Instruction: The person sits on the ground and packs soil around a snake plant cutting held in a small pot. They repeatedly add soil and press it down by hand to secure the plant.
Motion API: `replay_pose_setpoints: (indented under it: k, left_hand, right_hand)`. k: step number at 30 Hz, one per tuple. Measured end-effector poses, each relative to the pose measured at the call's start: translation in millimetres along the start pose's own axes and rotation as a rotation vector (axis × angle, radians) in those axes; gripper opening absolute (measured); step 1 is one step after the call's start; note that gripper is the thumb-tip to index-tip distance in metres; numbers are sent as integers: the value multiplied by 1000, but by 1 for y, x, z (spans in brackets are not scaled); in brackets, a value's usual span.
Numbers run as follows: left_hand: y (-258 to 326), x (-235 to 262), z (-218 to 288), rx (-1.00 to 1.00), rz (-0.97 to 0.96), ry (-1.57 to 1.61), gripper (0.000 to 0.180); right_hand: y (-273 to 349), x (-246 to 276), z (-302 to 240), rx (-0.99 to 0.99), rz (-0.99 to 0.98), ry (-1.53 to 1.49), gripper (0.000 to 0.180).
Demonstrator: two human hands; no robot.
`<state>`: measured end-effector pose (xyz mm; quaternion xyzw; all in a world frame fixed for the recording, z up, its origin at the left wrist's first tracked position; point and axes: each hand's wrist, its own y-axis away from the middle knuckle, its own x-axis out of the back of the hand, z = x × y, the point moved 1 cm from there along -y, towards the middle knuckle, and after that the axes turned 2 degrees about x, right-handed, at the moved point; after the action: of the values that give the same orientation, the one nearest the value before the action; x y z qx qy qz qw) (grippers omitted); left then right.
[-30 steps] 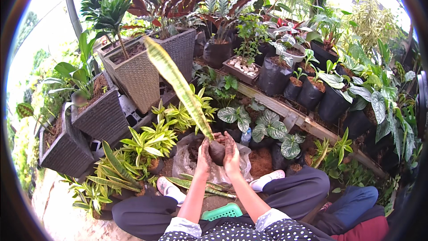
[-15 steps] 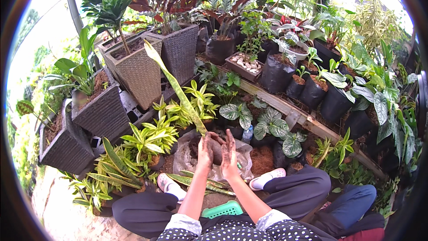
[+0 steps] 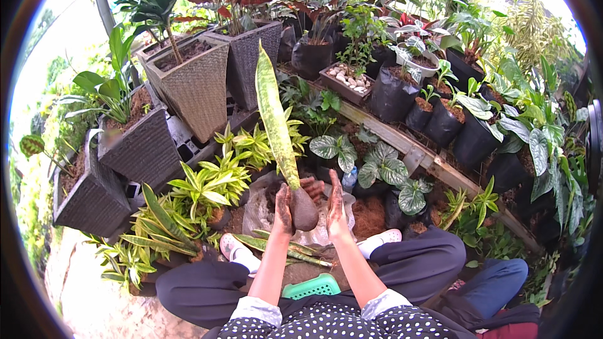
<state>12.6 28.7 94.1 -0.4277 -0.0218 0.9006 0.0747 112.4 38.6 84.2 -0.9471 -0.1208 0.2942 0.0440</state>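
A tall, mottled yellow-green snake plant leaf [image 3: 276,119] stands nearly upright, with a rounded brown ball of soil [image 3: 305,211] around its base. My left hand [image 3: 283,208] holds the ball from its left side; soil-stained fingers show behind it. On the other side my right hand [image 3: 336,208] is flat and open, with a gap between its palm and the ball. Both hands are smeared with soil. Beneath them lies a crumpled clear plastic sheet [image 3: 256,216]. More snake plant leaves [image 3: 295,252] rest on the ground between my feet.
A green perforated basket [image 3: 312,287] sits by my lap. Tall grey planters [image 3: 195,85] line the left, and black-bagged plants [image 3: 394,97] the right behind a wooden beam [image 3: 433,163]. A plastic bottle [image 3: 349,179] and brown fibre [image 3: 370,221] lie beyond my right hand. Another person's blue-clad leg [image 3: 496,285] is at right.
The leaf has swung from leaning left to nearly upright. The soil ball has come into clear sight between my hands, and my right hand has moved slightly right, away from it.
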Motion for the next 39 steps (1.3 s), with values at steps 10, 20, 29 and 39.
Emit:
replay_pose_setpoints:
  k: [10,20,29,39]
  left_hand:
    - [23,15,-18,32,167,-243,70]
    - [12,51,-33,102,405,96,50]
    - [13,87,-57,139,600,-45,42]
    - [24,164,-75,280,520,-52,38]
  right_hand:
    - [16,-10,-26,271,-248,502,57]
    - [10,12,7,266,-26,925,68]
    - [12,35,62,165,-149,695,63]
    - [-12,156,121,-149,299,723,38]
